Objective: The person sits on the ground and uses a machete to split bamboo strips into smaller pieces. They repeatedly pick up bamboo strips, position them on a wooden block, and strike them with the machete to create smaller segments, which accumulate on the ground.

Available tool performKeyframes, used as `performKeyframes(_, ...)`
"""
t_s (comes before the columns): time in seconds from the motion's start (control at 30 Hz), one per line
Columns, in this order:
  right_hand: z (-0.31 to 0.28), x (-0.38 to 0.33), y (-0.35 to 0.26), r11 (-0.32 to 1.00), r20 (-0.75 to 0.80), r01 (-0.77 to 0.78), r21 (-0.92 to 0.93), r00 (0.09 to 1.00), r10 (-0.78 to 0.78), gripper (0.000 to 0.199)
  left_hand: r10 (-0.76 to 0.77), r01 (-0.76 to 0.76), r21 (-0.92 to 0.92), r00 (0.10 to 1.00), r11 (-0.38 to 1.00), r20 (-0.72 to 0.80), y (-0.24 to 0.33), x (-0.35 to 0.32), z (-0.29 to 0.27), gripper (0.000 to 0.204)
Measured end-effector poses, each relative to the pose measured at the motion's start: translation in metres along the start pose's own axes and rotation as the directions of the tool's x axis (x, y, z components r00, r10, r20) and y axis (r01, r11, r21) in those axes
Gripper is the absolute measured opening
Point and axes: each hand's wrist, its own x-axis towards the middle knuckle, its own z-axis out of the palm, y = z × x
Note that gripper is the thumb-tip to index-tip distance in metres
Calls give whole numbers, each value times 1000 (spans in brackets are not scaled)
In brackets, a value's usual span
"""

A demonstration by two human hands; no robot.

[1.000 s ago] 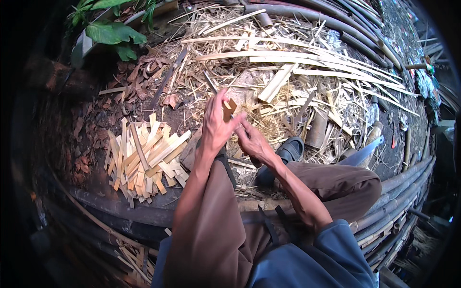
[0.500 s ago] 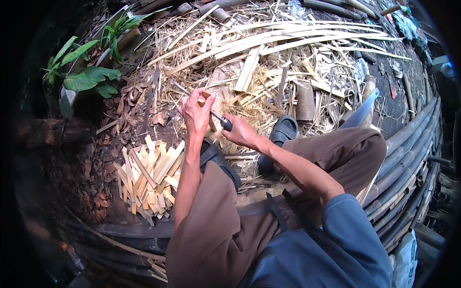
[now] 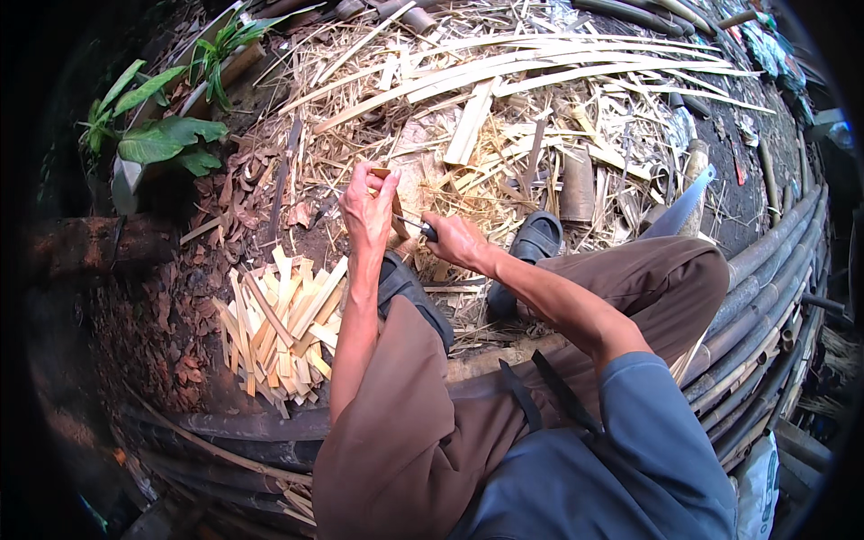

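My left hand (image 3: pixel 364 211) is closed round a short bamboo piece (image 3: pixel 397 207), whose upper end shows between thumb and fingers. My right hand (image 3: pixel 457 241) grips a knife by its dark handle (image 3: pixel 429 232). A short stretch of its thin blade shows against the bamboo piece; the rest is hidden by the piece and my left hand. Both hands are above the ground in front of my sandals (image 3: pixel 409 292). A pile of short split bamboo pieces (image 3: pixel 283 324) lies left of my left forearm.
Long bamboo strips (image 3: pixel 531 63) lie across shavings at the far side. A saw blade (image 3: pixel 679 209) rests beyond my right knee. Bamboo poles (image 3: pixel 765 261) line the right side. Leafy plants (image 3: pixel 166 139) and dry leaves (image 3: pixel 193 297) are on the left. A bamboo section (image 3: pixel 576 184) lies beyond my right foot.
The knife blade stuck out past my left hand toward the upper left; that part no longer shows. My right hand has shifted slightly right. My left hand still holds the bamboo piece.
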Motion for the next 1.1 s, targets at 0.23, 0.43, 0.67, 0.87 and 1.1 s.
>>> performKeyframes(0.23,12,10,19,986,1,79,-146,997,-80,26,42,-40,40,997,998,-57,2,2,4,20)
performKeyframes(0.43,8,-5,32,961,37,189,-199,982,-186,23,-214,210,-69,975,975,-58,3,3,-19,26)
performKeyframes(0.67,8,-86,12,885,224,-387,259,915,335,32,-234,145,-210,826,967,-512,-41,18,-119,16)
performKeyframes(0.87,-16,-86,4,924,-132,-327,198,925,355,41,-426,298,-364,835,882,-349,-28,-30,-82,19)
performKeyframes(1.1,16,-96,-9,976,-175,30,214,985,8,39,-424,381,-228,887,896,-182,-46,-69,-41,35)
